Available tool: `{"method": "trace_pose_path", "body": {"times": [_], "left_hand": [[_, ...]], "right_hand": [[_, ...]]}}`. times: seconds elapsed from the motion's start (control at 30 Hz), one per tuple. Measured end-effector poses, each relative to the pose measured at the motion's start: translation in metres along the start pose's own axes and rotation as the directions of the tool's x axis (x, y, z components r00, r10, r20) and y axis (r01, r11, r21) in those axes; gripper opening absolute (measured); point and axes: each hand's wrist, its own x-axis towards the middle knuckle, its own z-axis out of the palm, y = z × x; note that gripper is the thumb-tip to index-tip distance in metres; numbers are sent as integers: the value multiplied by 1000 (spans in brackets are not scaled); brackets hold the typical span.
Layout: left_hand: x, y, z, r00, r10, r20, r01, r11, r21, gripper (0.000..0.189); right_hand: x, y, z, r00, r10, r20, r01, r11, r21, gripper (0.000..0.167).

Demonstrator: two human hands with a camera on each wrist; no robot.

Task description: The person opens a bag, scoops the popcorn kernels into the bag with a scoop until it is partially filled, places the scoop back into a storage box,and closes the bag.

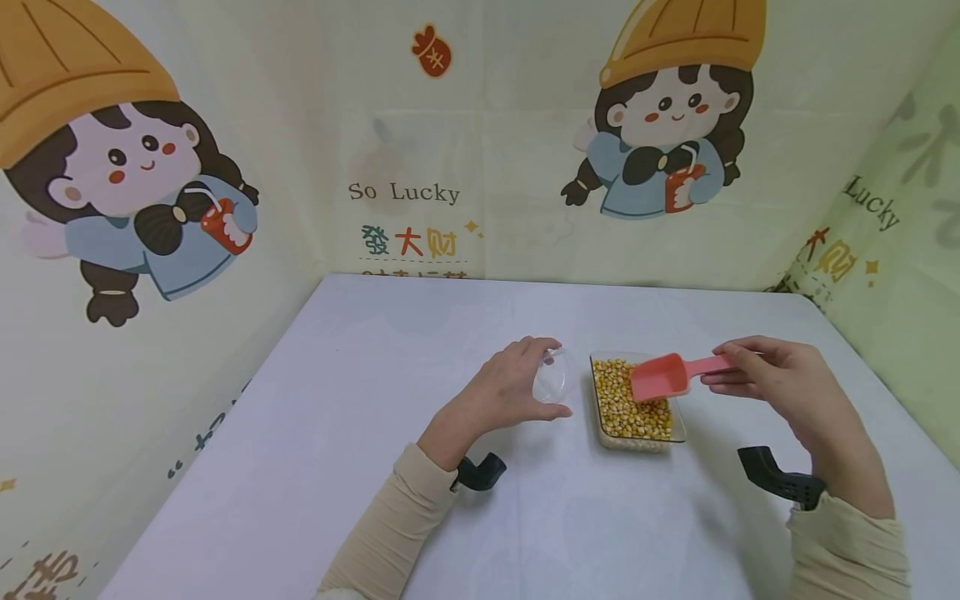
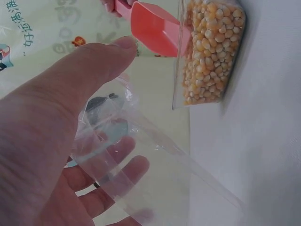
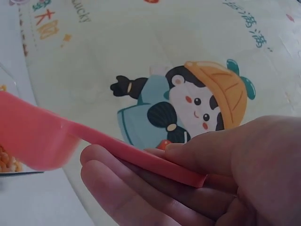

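Observation:
In the head view, my left hand (image 1: 506, 387) holds a thin clear plastic bag (image 1: 552, 377) between its spread thumb and fingers. The left wrist view has the bag (image 2: 169, 160) hanging down, with fingertips showing through its film. My right hand (image 1: 798, 392) pinches the handle of a pink scoop (image 1: 663, 377), thumb on top and fingers beneath. The scoop's bowl overlaps the corn kernels (image 1: 618, 408) in a clear rectangular container (image 1: 633, 445), right of the bag. In the right wrist view, the scoop (image 3: 37, 136) points left; no kernels show in its bowl from the head view.
A white table (image 1: 315, 433) bears the container. Printed cloth (image 1: 525, 167) with cartoon figures hangs behind it and along both sides. A black wrist mount (image 1: 480, 472) juts from the left wrist, another black mount (image 1: 780, 479) from the right.

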Motion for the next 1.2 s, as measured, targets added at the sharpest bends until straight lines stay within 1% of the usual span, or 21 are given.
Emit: {"method": "trace_pose_path", "body": {"times": [0.17, 0.37, 0.6, 0.73, 0.93, 1.2], "left_hand": [[0, 0, 0, 1000, -11, 19, 11, 1000, 0, 87], [1, 1, -1, 998, -33, 44, 32, 999, 11, 92], [0, 0, -2, 999, -22, 47, 22, 1000, -5, 98], [0, 0, -2, 999, -18, 43, 18, 1000, 4, 96], [1, 0, -1, 998, -37, 49, 36, 999, 18, 90], [2, 0, -1, 997, -46, 58, 45, 999, 8, 80]], "right_hand": [[-2, -3, 0, 1000, 18, -23, -19, 998, -52, 58], [-3, -4, 1, 999, 14, -45, -16, 999, -48, 55], [-2, -5, 2, 999, 4, -45, -6, 999, -41, 55], [-2, -5, 2, 999, 6, -44, -8, 999, -43, 55], [-1, -4, 3, 999, 20, -47, -23, 997, -75, 55], [0, -6, 7, 998, 55, -35, -58, 993, -101, 56]]}}
